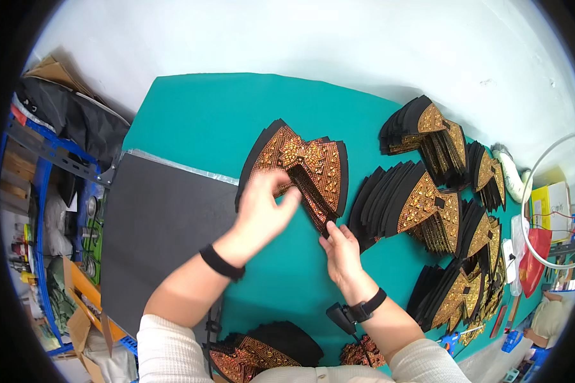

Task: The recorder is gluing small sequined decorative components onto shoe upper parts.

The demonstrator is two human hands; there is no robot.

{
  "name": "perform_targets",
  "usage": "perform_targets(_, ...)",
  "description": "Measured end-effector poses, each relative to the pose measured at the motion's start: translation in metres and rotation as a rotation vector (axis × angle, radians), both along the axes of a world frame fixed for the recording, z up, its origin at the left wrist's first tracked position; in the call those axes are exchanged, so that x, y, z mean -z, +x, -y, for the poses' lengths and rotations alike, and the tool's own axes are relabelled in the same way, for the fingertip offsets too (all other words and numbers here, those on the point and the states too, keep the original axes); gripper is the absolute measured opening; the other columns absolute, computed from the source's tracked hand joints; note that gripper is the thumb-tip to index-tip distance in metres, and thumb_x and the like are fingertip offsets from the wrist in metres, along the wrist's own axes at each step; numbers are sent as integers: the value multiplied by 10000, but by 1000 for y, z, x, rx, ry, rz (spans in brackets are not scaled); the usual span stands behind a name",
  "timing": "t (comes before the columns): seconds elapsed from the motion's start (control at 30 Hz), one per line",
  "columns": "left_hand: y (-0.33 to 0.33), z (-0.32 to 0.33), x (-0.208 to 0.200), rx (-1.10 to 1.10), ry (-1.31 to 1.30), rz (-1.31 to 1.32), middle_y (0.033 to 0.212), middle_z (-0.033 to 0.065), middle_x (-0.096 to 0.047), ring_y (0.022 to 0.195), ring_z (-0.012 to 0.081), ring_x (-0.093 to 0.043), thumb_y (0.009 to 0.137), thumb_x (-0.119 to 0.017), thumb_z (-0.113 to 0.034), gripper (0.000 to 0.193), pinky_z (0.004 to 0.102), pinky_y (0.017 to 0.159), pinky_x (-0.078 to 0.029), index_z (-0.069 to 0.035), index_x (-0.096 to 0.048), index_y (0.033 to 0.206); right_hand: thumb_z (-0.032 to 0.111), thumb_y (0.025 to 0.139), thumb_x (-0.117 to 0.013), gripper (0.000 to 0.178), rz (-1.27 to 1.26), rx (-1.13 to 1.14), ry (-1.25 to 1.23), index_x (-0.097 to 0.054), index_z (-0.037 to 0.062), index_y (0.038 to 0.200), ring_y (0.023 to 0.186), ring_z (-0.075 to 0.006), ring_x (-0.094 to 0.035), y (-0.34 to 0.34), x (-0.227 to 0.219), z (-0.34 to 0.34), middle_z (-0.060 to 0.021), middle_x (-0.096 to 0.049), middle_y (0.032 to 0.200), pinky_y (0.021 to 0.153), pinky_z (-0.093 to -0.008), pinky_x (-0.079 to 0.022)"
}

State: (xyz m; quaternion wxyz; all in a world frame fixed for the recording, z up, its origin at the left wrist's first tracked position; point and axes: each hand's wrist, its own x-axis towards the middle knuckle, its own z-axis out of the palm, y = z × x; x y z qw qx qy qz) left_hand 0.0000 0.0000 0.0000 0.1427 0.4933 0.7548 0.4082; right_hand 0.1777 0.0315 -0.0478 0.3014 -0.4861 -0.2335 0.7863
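A fan-shaped black piece covered in gold and copper beads [326,167], with a beaded bow at its middle, lies on the green table, apparently atop others like it. Over its lower part runs a dark beaded strip [314,196], slanting down to the right. My left hand [262,207] has thumb and forefinger closing at the strip's upper left edge; the hand is slightly blurred. At the strip's lower end, my right hand [342,252] pinches it between thumb and fingers. What lies beneath my left palm is hidden.
Several stacks of black-and-gold beaded pieces [412,214] stand to the right. A black board [160,230] covers the table's left side. Near my body lies another beaded pile [268,348]. A blue glue gun [450,341] rests at the lower right, and blue shelving [41,242] stands left.
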Motion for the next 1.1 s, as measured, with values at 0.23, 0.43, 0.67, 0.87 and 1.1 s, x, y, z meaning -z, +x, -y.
perform_targets(0.23,20,-7,35,-213,-495,1314,1340,235,-340,1226,331,-363,829,-608,-439,788,431,1002,-325,42,-269,1353,320,853,-616,805,270,-238,195,-176,-102,1380,1248,-271,-385,46,-34,51,-242,-304,1399,1025,-356,-315)
perform_targets(0.43,25,-46,43,-462,-170,1491,1303,228,-388,1212,326,-378,871,-563,-351,589,445,1036,-262,-42,-346,1322,292,812,-627,713,871,-916,707,-318,-103,1319,1195,-397,-406,130,-10,80,-287,-395,1288,993,-425,-355)
perform_targets(0.67,17,-56,40,-424,-49,1570,1426,194,-263,1269,355,-305,874,-521,-361,608,511,1052,-178,-81,-295,1364,384,841,-552,752,1369,-1393,1059,-273,-83,1361,1307,-460,-205,137,-3,86,-307,-195,1420,1082,-456,-208)
perform_targets(0.87,15,-98,42,-368,16,1585,1469,197,-177,1299,357,-260,875,-501,-367,711,534,1063,-156,-64,-159,1419,403,891,-470,732,1385,-1502,1026,-224,-83,1380,1325,-484,-147,143,-3,81,-310,-144,1439,1084,-480,-198)
perform_targets(1.1,-38,-147,64,-294,87,1692,1471,172,-163,1319,348,-221,839,-538,-416,741,551,1066,-164,-72,-200,1403,342,903,-483,696,1323,-1490,1114,-221,-108,1366,1293,-545,-161,132,9,83,-337,-144,1424,1047,-549,-246)
